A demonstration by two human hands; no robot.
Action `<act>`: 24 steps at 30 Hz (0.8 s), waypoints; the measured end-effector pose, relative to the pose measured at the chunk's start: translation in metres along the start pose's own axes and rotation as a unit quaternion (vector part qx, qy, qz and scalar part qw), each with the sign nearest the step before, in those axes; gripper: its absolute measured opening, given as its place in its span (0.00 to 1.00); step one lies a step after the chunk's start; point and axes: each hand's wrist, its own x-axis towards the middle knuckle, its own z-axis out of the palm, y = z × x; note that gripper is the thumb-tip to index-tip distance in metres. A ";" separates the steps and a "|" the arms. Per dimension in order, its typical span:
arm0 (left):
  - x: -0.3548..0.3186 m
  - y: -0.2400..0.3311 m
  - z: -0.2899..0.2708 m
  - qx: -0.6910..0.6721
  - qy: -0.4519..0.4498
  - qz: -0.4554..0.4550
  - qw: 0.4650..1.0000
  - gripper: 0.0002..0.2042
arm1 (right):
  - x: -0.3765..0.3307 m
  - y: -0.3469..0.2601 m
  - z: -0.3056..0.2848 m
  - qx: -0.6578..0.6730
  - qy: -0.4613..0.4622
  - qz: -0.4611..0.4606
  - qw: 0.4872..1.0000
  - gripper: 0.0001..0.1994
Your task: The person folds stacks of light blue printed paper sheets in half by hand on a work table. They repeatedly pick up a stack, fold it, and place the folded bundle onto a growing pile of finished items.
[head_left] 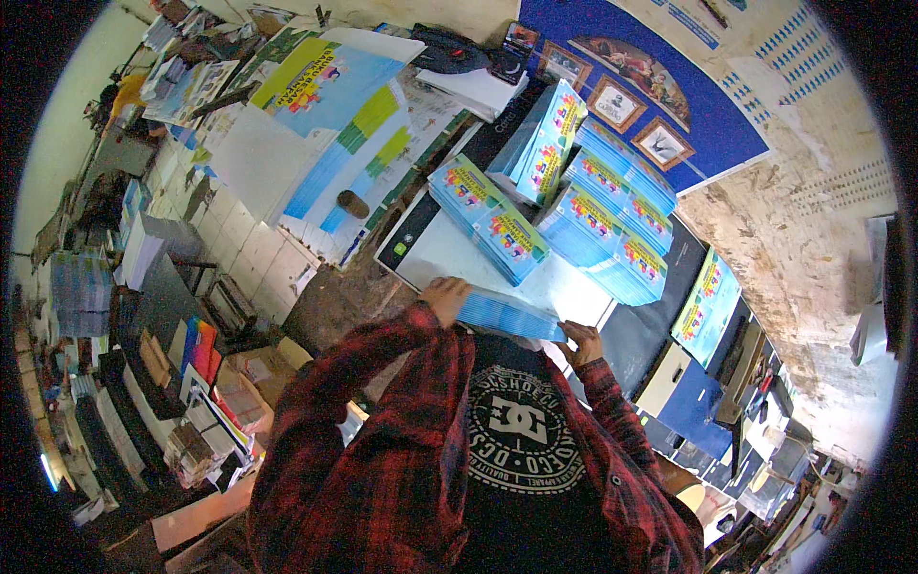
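A thick stack of blue-edged booklets (510, 316) stands on edge close to my chest, above the near side of the white work surface (435, 251). My left hand (446, 300) is closed on its left end, and my right hand (580, 343) grips the right end. The lower part of the stack is hard to see against my shirt. Just beyond it lies a long row of colourful booklets (490, 220) with yellow, green and blue covers. More piles of the same booklets (612, 239) stand to the right, and one pile (552, 143) is tilted upright at the back.
Large printed sheets (335, 124) cover a table at the left, with a dark round object (353, 204) on them. A single printed sheet (706, 306) lies at the right near the stained wall (803, 220). Boxes and papers (244, 392) crowd the lower left.
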 end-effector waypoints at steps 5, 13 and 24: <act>0.041 0.055 0.003 -0.042 -0.077 0.014 0.996 0.21 | 0.000 -0.003 0.002 0.012 0.015 0.023 1.000 0.22; 0.017 0.035 0.002 -0.080 -0.037 0.082 0.993 0.21 | -0.007 -0.022 -0.008 0.155 -0.011 0.061 0.986 0.26; -0.023 0.008 -0.102 -0.075 0.070 0.095 0.990 0.24 | 0.045 -0.098 -0.098 0.163 -0.068 -0.074 0.982 0.25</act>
